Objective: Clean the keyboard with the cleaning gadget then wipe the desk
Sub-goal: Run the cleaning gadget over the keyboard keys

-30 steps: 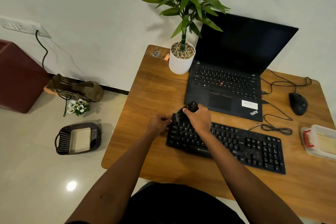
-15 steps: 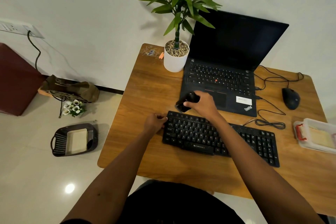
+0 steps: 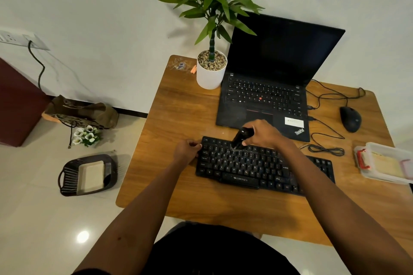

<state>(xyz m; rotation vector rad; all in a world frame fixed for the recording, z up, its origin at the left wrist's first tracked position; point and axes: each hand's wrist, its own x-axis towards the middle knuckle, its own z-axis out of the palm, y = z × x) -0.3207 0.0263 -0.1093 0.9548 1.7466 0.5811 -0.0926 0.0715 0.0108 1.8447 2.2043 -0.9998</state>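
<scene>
Cleaning gadget back on keyboard

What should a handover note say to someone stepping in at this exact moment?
Left hand grips the Zebronics keyboard at its left edge.
Right hand holds the cleaning brush, bristles on the upper-left key rows.
The keyboard lies on the wooden desk, in front of the laptop.
Done: brushing begun. Left: remaining keys, then wiping the desk.
</scene>
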